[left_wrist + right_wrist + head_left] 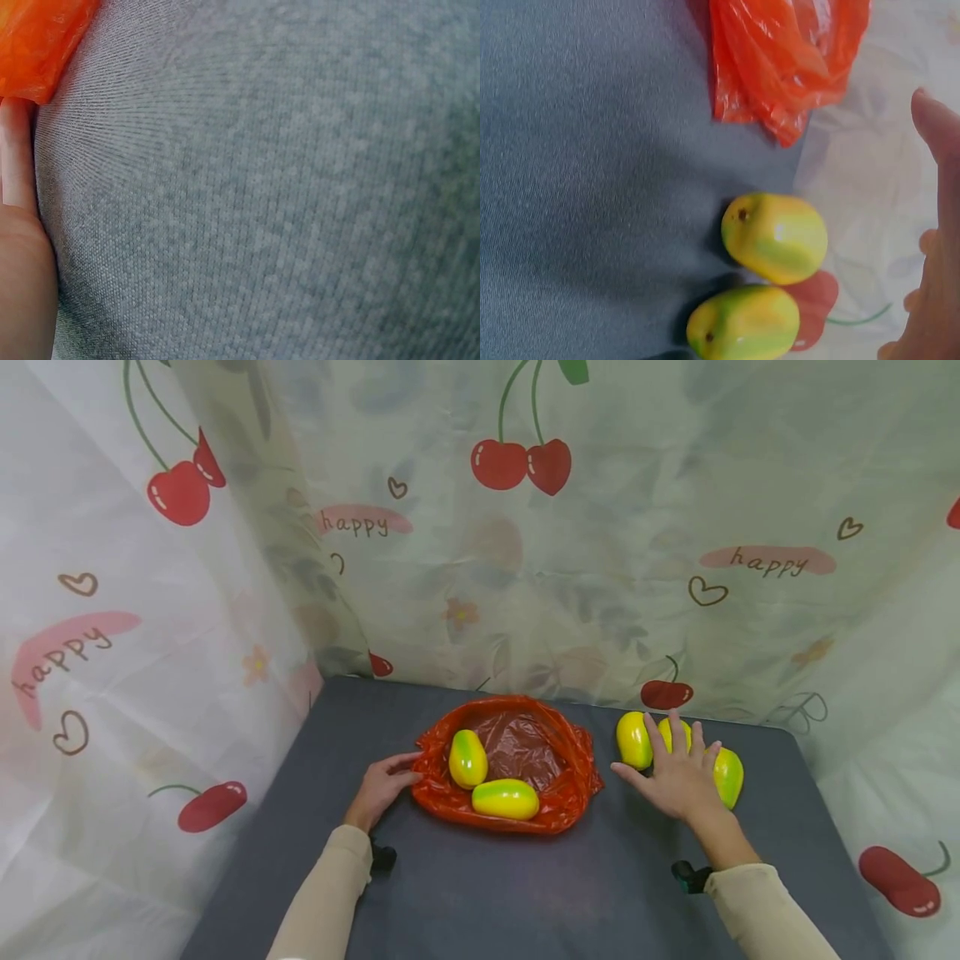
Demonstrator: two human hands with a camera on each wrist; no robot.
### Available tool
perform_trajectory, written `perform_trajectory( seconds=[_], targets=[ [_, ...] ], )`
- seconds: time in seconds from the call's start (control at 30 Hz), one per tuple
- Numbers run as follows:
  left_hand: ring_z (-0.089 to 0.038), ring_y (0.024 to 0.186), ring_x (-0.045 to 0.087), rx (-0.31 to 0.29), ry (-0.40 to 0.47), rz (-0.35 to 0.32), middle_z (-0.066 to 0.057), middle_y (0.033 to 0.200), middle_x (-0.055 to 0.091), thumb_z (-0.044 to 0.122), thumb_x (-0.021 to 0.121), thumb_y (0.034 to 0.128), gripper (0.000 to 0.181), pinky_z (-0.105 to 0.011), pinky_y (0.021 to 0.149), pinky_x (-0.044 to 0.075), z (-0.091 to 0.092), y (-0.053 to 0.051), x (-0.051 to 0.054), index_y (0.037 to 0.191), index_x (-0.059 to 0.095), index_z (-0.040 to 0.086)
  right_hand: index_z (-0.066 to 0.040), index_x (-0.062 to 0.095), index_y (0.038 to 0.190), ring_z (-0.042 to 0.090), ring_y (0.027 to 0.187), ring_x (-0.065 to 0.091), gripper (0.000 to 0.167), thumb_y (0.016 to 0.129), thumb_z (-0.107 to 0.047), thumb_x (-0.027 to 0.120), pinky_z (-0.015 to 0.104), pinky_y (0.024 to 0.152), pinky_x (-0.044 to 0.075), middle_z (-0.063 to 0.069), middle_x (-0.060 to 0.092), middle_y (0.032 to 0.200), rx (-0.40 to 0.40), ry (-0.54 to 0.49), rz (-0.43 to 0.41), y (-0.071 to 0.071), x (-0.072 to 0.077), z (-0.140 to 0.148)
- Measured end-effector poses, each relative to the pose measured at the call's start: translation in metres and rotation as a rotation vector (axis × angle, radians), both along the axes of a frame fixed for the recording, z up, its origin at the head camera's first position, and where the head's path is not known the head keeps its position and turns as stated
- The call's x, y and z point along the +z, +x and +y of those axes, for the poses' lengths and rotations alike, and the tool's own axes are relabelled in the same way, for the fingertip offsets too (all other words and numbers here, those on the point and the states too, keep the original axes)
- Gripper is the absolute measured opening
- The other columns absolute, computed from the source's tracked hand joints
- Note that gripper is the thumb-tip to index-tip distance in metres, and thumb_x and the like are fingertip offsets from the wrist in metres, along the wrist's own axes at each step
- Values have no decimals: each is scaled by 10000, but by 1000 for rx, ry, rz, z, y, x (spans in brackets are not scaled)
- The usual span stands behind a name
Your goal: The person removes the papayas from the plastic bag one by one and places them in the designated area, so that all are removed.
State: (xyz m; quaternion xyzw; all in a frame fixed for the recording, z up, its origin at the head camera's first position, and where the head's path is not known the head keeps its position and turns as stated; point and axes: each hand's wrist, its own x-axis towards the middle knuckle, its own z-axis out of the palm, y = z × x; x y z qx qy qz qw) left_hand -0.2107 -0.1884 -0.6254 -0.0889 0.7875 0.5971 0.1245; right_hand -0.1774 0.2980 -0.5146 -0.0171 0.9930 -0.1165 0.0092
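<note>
The red bag (577, 768) lies mouth-up on the table (465, 893) with two mangoes (505, 799) inside. The left hand (381, 789) touches its left rim; whether it pinches, I cannot tell. The right hand (678, 777), empty, fingers spread wide, hovers over three mangoes (635, 742).

Bag (521, 743) on table (480, 893), toward back edge. In it: rear mango (467, 760), left; front mango (506, 799), right of that. Left hand (382, 789) at bag's left rim. Right of bag, near back edge: three mangoes (634, 741) grouped, right hand (681, 781) over them. Curtain (600, 527) behind table and along both sides.
</note>
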Motion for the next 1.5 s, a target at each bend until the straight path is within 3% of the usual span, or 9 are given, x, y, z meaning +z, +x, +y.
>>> perform_trajectory(
  seconds=[0.3, 0.57, 0.83, 1.17, 1.37, 1.5],
  targets=[
    [-243, 1268, 617, -9, 2, 6, -41, 1428, 635, 285, 748, 925, 432, -480, 1150, 462, 2, 1, -1, 1349, 672, 254, -213, 79, 1657, 651, 1498, -58, 1073, 868, -839, 449, 843, 1114, -88, 231, -61, 1713, 38, 42, -30, 3, -1, -17],
    [-248, 1230, 633, -14, 5, 30, -63, 1398, 654, 261, 749, 924, 430, -488, 1143, 465, 0, -3, 0, 1347, 675, 237, -244, 62, 1659, 613, 1522, -53, 1076, 862, -803, 521, 840, 1135, -17, 213, -22, 1720, 107, 27, 15, 3, -1, -36],
    [-245, 1250, 621, -19, 3, 4, -53, 1430, 632, 280, 748, 927, 438, -484, 1151, 460, 2, -2, 0, 1355, 668, 245, -225, 130, 1655, 583, 1539, 10, 1059, 858, -758, 581, 831, 1150, 25, 207, 32, 1720, 197, 2, 22, 4, 4, -57],
    [-251, 1252, 622, -4, -25, 10, -52, 1412, 643, 262, 740, 927, 427, -490, 1145, 465, 3, -3, -2, 1349, 672, 240, -209, 166, 1648, 549, 1537, 131, 1036, 867, -711, 624, 792, 1167, 168, 210, 111, 1707, 330, -91, -46, 2, 13, -87],
    [-254, 1217, 648, 26, -81, 30, -84, 1343, 678, 250, 740, 926, 411, -484, 1112, 498, 10, -4, -1, 1330, 677, 208, -194, 220, 1637, 499, 1520, 213, 1008, 870, -688, 648, 712, 1139, 351, 176, 145, 1704, 380, -188, -111, 1, 14, -98],
    [-267, 1197, 661, 38, -85, 43, -99, 1317, 687, 249, 750, 916, 405, -483, 1089, 516, 13, -3, 5, 1313, 685, 195, -260, 198, 1642, 440, 1532, 214, 995, 867, -690, 652, 696, 1129, 380, 128, 166, 1707, 388, -234, -189, 1, 18, -104]
  ],
)
